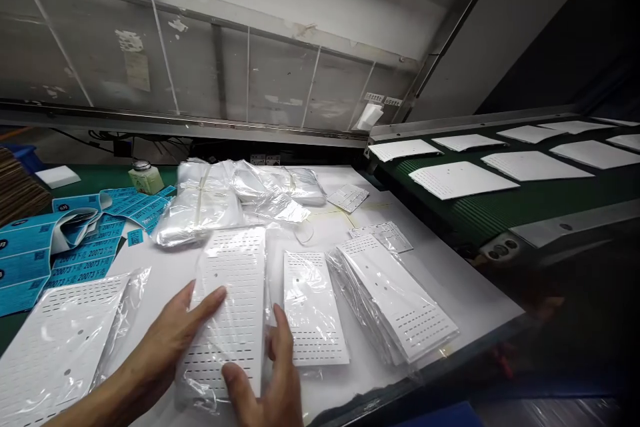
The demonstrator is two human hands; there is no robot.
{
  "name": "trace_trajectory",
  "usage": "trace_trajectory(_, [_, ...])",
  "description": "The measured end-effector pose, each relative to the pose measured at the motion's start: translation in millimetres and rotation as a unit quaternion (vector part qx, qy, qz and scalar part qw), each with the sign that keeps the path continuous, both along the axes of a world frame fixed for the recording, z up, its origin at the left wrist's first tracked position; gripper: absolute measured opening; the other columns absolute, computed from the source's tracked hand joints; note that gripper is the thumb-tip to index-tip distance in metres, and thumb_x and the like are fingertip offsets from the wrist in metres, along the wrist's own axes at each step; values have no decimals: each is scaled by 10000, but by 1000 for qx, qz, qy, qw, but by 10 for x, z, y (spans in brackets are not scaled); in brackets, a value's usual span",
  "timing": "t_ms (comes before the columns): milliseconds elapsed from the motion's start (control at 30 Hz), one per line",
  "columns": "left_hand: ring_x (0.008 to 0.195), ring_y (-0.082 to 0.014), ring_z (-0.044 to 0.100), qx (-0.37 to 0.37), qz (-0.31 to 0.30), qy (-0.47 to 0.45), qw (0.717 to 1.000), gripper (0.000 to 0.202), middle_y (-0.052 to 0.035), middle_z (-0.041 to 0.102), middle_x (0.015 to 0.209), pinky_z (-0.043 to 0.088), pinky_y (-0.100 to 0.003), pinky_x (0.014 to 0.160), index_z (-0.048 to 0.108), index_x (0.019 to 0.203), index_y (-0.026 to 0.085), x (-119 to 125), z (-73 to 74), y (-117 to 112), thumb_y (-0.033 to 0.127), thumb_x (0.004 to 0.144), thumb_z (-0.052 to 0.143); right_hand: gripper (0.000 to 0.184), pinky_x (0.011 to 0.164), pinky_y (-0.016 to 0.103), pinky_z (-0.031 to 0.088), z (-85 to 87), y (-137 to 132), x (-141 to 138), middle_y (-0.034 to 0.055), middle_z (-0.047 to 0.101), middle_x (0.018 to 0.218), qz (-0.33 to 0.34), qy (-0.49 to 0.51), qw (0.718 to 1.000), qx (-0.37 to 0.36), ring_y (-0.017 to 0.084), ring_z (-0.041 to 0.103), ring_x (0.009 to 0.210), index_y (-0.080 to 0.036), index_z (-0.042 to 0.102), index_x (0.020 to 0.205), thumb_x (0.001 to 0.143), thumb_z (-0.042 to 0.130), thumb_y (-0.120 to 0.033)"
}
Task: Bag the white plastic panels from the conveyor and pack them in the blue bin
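Note:
Between my two hands is a stack of white slotted panels in a clear plastic bag. My left hand grips its left side, thumb lying on the top face. My right hand holds the lower right edge, with its thumb on the front and fingers along the side. Just right of it lies another bagged white panel, flat on the table. Further right, several bagged panels overlap in a pile. At the lower left rests one more bagged stack.
Bundles of clear plastic bags lie behind my hands. Blue printed label strips spread at the left, near a small glass jar. On the right, a green conveyor belt carries several white panels.

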State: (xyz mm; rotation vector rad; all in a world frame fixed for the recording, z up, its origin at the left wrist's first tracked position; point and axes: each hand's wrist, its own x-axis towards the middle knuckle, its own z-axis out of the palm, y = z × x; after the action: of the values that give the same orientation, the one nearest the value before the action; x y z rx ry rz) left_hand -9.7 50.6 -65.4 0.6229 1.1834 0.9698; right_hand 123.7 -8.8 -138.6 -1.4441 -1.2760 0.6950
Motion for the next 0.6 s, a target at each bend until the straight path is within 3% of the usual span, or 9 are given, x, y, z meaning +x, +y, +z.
trace_trajectory(100, [787, -281, 682, -31, -98, -108, 989, 595, -151, 705, 969, 541, -374, 688, 535, 1215, 126, 192, 98, 31, 481, 752, 656, 694, 748, 433, 510, 92, -15, 297, 127, 658, 1081, -34, -150, 982, 109, 326, 639, 915, -228, 394, 1347, 774, 551, -586])
trace_trajectory(167, [814, -288, 677, -37, -143, -136, 980, 607, -168, 696, 989, 535, -376, 701, 522, 1226, 97, 326, 100, 57, 478, 769, 639, 680, 691, 427, 493, 170, 12, 582, 119, 678, 957, -16, -231, 955, 186, 298, 638, 799, -227, 410, 1333, 802, 457, -650])
trace_trajectory(233, [857, -293, 669, -35, -162, -145, 975, 628, -176, 683, 1034, 531, -386, 723, 489, 1258, 100, 467, 67, 100, 470, 774, 638, 685, 677, 436, 474, 242, 42, 858, 122, 670, 883, 14, -288, 934, 212, 287, 613, 754, -201, 451, 1311, 818, 387, -672])
trace_trajectory(300, [897, -298, 661, -18, -161, -140, 977, 648, -183, 663, 1088, 528, -406, 750, 458, 1285, 114, 604, 12, 159, 456, 770, 649, 622, 748, 480, 461, 291, 58, 1069, 146, 648, 962, 19, -329, 932, 151, 318, 593, 864, -185, 534, 1251, 824, 439, -627])
trace_trajectory(367, [918, -299, 655, 5, -138, -117, 983, 640, -185, 651, 1116, 524, -419, 769, 464, 1278, 122, 726, -58, 216, 442, 761, 662, 550, 879, 530, 418, 311, 64, 1195, 160, 577, 1175, -2, -320, 947, 31, 361, 515, 1087, -189, 554, 1239, 820, 516, -543])
trace_trajectory(500, [911, -303, 652, 16, -89, -43, 995, 542, -163, 681, 1047, 519, -419, 768, 564, 1153, 120, 902, -211, 266, 365, 696, 722, 716, 1034, 546, 297, 289, 121, 1262, 135, 377, 1427, -4, -156, 969, -193, 341, 327, 1313, -203, 312, 1410, 815, 513, -546])
trace_trajectory(600, [887, -310, 654, 47, -41, -32, 998, 403, -141, 707, 936, 517, -402, 756, 637, 977, 118, 980, -285, 255, 261, 621, 758, 826, 1043, 531, 291, 284, 260, 1240, 150, 357, 1442, 11, -87, 961, -261, 333, 337, 1316, -192, 200, 1446, 794, 518, -587])
